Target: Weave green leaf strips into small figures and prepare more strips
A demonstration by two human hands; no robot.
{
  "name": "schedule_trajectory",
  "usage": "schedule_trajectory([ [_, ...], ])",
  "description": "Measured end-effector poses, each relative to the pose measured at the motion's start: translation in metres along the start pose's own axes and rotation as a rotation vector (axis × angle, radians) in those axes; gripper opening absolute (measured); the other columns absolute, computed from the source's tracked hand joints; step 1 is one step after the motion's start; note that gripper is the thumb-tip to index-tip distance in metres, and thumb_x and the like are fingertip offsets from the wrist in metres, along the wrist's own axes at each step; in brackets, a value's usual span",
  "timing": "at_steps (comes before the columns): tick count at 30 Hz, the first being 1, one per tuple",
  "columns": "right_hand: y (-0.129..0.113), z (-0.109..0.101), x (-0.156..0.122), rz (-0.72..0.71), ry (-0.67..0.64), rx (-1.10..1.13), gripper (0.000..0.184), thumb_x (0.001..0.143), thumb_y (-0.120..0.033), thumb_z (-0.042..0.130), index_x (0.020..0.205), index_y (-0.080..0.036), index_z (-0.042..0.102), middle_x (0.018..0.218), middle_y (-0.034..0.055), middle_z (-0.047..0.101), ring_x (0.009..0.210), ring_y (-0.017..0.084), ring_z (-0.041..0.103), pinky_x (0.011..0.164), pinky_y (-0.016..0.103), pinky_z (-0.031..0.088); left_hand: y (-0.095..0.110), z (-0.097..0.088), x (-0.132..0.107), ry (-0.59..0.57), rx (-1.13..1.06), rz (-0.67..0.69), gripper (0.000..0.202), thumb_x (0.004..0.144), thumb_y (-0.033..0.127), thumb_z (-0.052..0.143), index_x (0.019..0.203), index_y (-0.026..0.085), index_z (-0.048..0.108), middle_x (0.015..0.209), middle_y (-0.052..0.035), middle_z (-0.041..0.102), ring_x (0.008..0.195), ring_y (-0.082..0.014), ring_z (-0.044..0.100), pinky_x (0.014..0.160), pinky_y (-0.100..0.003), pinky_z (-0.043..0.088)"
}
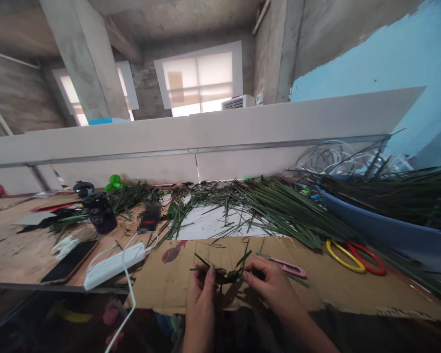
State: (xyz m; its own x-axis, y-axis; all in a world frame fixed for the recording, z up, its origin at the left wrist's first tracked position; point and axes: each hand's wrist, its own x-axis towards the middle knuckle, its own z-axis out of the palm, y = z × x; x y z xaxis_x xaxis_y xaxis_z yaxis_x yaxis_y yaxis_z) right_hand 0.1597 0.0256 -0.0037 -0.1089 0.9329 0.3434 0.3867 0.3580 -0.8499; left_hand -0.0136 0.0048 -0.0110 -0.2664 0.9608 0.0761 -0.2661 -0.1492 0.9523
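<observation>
My left hand (pixel 201 289) and my right hand (pixel 266 282) meet over a sheet of brown cardboard (pixel 316 289) at the table's near edge. Between their fingertips they pinch a small dark green woven leaf piece (pixel 228 275), with thin leaf strips sticking up and out of it. Both hands have their fingers closed on it. Pink-handled scissors (pixel 288 267) lie on the cardboard just right of my right hand.
A heap of long green leaf strips (pixel 275 206) spreads across the table's middle, and more fills a blue tub (pixel 382 223) at right. Yellow and red ring-handled scissors (pixel 355 257), a white power strip (pixel 113 264), a phone (pixel 70 267) and a dark cup (pixel 101 212) lie around.
</observation>
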Motion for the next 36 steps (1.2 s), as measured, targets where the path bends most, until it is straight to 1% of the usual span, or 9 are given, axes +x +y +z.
schedule_trajectory([
  [4, -0.005, 0.002, -0.001, -0.026, 0.002, -0.026, 0.016, 0.084, -0.028, 0.061, 0.073, -0.02, 0.069, 0.073, 0.0018, 0.067, 0.073, 0.021, 0.062, 0.069, 0.03, 0.041, -0.002, 0.001, 0.002, -0.006, -0.002, -0.042, 0.045, 0.075, 0.06, 0.074, 0.094, 0.021, 0.064, 0.082, -0.0069, 0.075, 0.086, -0.0272, 0.071, 0.076, -0.034, 0.053],
  [7, -0.007, 0.001, -0.001, -0.045, -0.016, -0.06, 0.015, 0.085, -0.025, 0.061, 0.075, -0.02, 0.069, 0.075, 0.002, 0.066, 0.075, 0.021, 0.062, 0.07, 0.03, 0.042, -0.003, 0.001, 0.007, -0.046, -0.035, -0.027, 0.045, 0.073, 0.057, 0.076, 0.093, 0.022, 0.057, 0.077, -0.0054, 0.075, 0.08, -0.0266, 0.072, 0.077, -0.036, 0.054],
  [12, -0.015, -0.002, -0.001, -0.096, -0.047, -0.126, 0.013, 0.088, -0.018, 0.059, 0.081, -0.02, 0.069, 0.083, 0.0026, 0.066, 0.083, 0.021, 0.063, 0.076, 0.031, 0.043, 0.002, 0.002, 0.013, -0.106, 0.045, 0.011, 0.04, 0.075, 0.05, 0.077, 0.083, 0.023, 0.048, 0.075, -0.0038, 0.073, 0.073, -0.0224, 0.071, 0.071, -0.031, 0.053],
  [14, -0.019, -0.004, -0.001, -0.139, -0.078, -0.158, 0.013, 0.089, -0.015, 0.058, 0.083, -0.021, 0.069, 0.085, 0.0025, 0.065, 0.084, 0.02, 0.062, 0.076, 0.03, 0.044, 0.005, 0.003, 0.013, -0.136, 0.111, 0.02, 0.037, 0.077, 0.046, 0.075, 0.08, 0.023, 0.048, 0.075, -0.0042, 0.072, 0.073, -0.022, 0.07, 0.068, -0.03, 0.052],
  [18, -0.023, -0.003, 0.001, -0.261, -0.069, -0.217, 0.015, 0.09, -0.012, 0.058, 0.086, -0.021, 0.07, 0.091, 0.0046, 0.064, 0.088, 0.021, 0.062, 0.078, 0.031, 0.045, 0.008, 0.005, 0.014, -0.208, 0.211, 0.075, 0.026, 0.078, 0.041, 0.073, 0.08, 0.02, 0.058, 0.072, -0.0032, 0.066, 0.07, -0.0202, 0.063, 0.066, -0.028, 0.048],
  [21, -0.023, -0.001, 0.004, -0.319, -0.047, -0.163, 0.016, 0.09, -0.011, 0.057, 0.088, -0.022, 0.069, 0.096, 0.0059, 0.064, 0.092, 0.021, 0.063, 0.081, 0.031, 0.048, 0.006, 0.005, 0.017, -0.291, 0.228, 0.1, 0.021, 0.08, 0.037, 0.071, 0.076, 0.019, 0.062, 0.07, -0.0021, 0.063, 0.068, -0.0184, 0.058, 0.065, -0.027, 0.046],
  [26, -0.019, 0.001, 0.007, -0.387, 0.014, -0.054, 0.021, 0.093, -0.013, 0.055, 0.1, -0.025, 0.071, 0.106, 0.0074, 0.068, 0.102, 0.022, 0.065, 0.09, 0.032, 0.051, 0.004, 0.006, 0.019, -0.369, 0.145, 0.051, 0.021, 0.077, 0.036, 0.073, 0.074, 0.018, 0.062, 0.068, 0.0004, 0.058, 0.064, -0.0161, 0.053, 0.062, -0.026, 0.043],
  [32, -0.012, 0.006, 0.014, -0.357, 0.032, 0.055, 0.022, 0.094, -0.016, 0.055, 0.103, -0.026, 0.072, 0.109, 0.0061, 0.072, 0.107, 0.022, 0.066, 0.096, 0.035, 0.05, 0.007, 0.01, 0.018, -0.466, 0.126, -0.004, 0.019, 0.075, 0.034, 0.074, 0.081, 0.016, 0.07, 0.078, -0.0053, 0.067, 0.075, -0.0198, 0.058, 0.07, -0.028, 0.045],
  [36, -0.013, 0.009, 0.017, -0.32, 0.056, 0.159, 0.021, 0.089, -0.016, 0.058, 0.1, -0.025, 0.074, 0.104, 0.0047, 0.074, 0.102, 0.021, 0.068, 0.093, 0.034, 0.052, 0.006, 0.012, 0.02, -0.465, 0.083, -0.031, 0.018, 0.07, 0.03, 0.078, 0.076, 0.016, 0.068, 0.073, -0.0035, 0.065, 0.07, -0.0177, 0.056, 0.066, -0.026, 0.043],
])
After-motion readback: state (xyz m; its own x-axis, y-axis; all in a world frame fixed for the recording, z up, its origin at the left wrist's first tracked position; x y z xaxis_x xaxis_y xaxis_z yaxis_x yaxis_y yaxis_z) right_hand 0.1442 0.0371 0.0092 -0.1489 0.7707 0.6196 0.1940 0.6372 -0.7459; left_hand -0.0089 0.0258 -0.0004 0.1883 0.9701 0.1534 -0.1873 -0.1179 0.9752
